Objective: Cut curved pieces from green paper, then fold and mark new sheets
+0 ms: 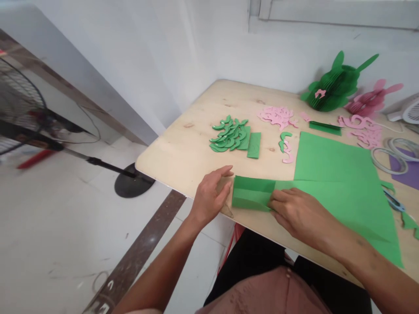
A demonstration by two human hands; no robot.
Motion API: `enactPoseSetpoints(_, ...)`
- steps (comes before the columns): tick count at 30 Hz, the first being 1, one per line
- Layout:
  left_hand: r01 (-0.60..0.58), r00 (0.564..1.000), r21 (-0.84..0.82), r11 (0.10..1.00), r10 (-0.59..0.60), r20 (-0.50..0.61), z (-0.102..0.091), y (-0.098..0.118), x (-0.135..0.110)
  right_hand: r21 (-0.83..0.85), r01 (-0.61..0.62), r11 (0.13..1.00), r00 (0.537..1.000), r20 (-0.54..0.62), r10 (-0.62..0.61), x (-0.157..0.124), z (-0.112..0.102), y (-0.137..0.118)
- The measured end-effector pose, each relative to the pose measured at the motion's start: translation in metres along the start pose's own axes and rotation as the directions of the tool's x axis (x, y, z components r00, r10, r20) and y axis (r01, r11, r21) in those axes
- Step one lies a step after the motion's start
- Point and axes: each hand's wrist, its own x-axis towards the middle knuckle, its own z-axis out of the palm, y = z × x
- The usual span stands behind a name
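Green folded paper (252,194), left grip (209,196) spread at its end, right grip (294,213) flat atop it

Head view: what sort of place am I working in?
Probably a paper-craft workspace in a plain room: a wooden table bearing a green paper sheet, cut green pieces and a green paper figure.

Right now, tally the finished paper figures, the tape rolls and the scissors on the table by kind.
Paper figures: 2, a green figure and a pink figure
Tape rolls: 2
Scissors: 1
Total: 5
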Motion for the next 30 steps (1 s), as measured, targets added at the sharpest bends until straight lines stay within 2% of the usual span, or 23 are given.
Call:
enactPoseSetpoints(5,-0.026,0.983,0.028,0.999,0.031,-0.178,0.002,0.007,-0.008,0.019,-0.02,1.0,0.999,0.039,0.02,0.004,-0.007,0.004)
enactPoseSetpoints(8,-0.147,0.953,0.107,0.983,0.17,-0.251,0.007,0.012,-0.021,0.037,-0.035,0.999,0.998,0.059,0.033,0.008,-0.008,0.008)
enactPoseSetpoints(11,-0.266,0.915,0.185,0.946,0.308,-0.262,0.012,0.016,-0.033,0.072,-0.041,0.997,0.995,0.096,0.034,0.013,-0.009,0.012)
enactPoseSetpoints(14,-0.323,0.899,0.244,0.914,0.377,-0.223,0.017,0.016,-0.044,0.102,-0.061,0.993,0.989,0.142,0.046,0.018,-0.012,0.016)
enactPoseSetpoints(19,-0.393,0.895,0.311,0.865,0.438,-0.088,0.019,0.017,-0.051,0.133,-0.078,0.988,0.98,0.194,0.051,0.026,-0.015,0.022)
enactPoseSetpoints(24,-0.395,0.91,0.32,0.861,0.415,0.006,0.021,0.017,-0.051,0.168,-0.098,0.981,0.966,0.251,0.054,0.035,-0.018,0.027)
enactPoseSetpoints(30,-0.362,0.927,0.313,0.878,0.375,0.019,0.021,0.015,-0.051,0.198,-0.151,0.969,0.926,0.371,0.069,0.044,-0.024,0.029)
